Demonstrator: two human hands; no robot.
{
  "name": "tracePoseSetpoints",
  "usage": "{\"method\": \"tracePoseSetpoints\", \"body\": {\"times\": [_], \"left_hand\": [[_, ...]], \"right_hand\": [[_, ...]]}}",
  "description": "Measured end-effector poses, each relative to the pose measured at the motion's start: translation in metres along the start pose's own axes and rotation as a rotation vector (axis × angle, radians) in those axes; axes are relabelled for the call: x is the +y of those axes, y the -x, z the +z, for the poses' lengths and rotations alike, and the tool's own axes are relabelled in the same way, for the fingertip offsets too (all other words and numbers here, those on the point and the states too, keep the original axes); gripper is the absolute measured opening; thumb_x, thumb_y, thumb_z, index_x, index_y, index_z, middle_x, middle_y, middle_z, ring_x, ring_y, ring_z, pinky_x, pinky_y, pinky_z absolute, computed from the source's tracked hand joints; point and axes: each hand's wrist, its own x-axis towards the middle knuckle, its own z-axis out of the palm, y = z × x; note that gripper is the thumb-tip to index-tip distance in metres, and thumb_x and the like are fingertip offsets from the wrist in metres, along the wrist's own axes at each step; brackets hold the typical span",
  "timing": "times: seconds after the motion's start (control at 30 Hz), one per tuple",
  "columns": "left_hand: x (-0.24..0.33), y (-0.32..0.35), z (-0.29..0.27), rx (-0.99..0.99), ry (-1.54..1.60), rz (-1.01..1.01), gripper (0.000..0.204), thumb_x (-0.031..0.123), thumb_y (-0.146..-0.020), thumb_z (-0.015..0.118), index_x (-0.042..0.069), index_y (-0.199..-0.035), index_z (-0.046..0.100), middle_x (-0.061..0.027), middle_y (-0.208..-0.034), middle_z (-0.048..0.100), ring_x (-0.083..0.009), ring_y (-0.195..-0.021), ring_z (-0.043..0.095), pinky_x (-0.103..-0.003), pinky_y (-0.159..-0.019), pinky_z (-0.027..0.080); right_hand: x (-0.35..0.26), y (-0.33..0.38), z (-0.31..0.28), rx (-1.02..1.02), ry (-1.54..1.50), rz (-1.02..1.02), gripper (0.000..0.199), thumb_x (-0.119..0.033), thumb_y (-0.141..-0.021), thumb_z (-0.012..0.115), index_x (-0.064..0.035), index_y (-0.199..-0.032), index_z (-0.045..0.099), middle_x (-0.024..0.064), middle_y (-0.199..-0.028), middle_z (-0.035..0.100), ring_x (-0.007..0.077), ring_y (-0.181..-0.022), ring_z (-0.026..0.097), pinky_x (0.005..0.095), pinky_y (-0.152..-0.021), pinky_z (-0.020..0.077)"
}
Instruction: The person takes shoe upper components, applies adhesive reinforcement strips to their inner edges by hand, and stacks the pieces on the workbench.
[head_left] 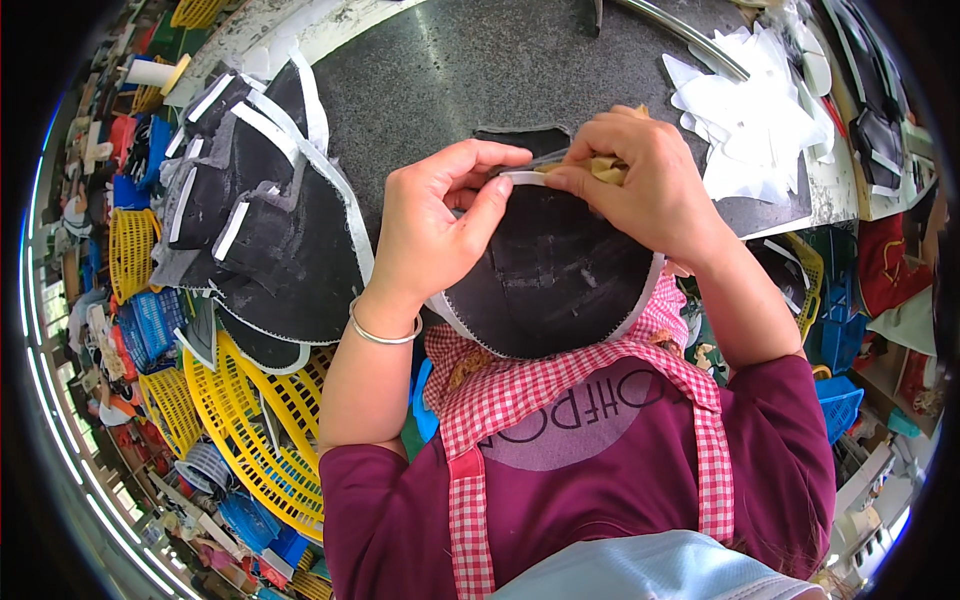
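A: What does the figure show, from largest to smallest?

B: A dark speckled stone worktable (520,60); on its near edge a black rounded fabric panel with white edge tape (555,275). The step appears to be working the white tape along the panel's upper rim.

A: And the hands?

B: The left hand (440,225), wrist bent back, pinches the rim between thumb and forefinger. The right hand (640,185) arches over, fingers clenched on a small tan wad (605,168) pressed at the tape. Next move likely needs a steady pinch.
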Motion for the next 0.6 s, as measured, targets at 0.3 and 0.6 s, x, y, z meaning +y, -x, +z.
{"method": "tracePoseSetpoints", "body": {"times": [0.3, 0.6], "left_hand": [[-0.001, -0.006, 0.007, -0.004, -0.05, -0.03, 0.019, 0.008, -0.084, 0.084, 0.002, -0.095, 0.069, -0.0047, -0.079, 0.073, -0.0071, -0.071, 0.068, -0.021, -0.063, 0.052], [0.003, -0.009, 0.004, -0.166, -0.263, 0.147, 0.031, 0.005, -0.084, 0.076, 0.004, -0.115, 0.074, -0.005, -0.087, 0.064, -0.0119, -0.075, 0.063, -0.026, -0.065, 0.049]], "right_hand": [[0.014, 0.019, -0.015, -0.085, -0.848, -0.013, 0.026, -0.009, -0.085, 0.077, -0.0003, -0.074, 0.054, 0.0124, -0.08, 0.063, 0.0216, -0.074, 0.066, 0.0312, -0.066, 0.0493], [0.022, 0.031, -0.014, -0.021, 0.021, -0.157, 0.026, -0.017, -0.08, 0.082, -0.0034, -0.09, 0.062, 0.0131, -0.08, 0.062, 0.0374, -0.07, 0.066, 0.0438, -0.06, 0.0522]]}}
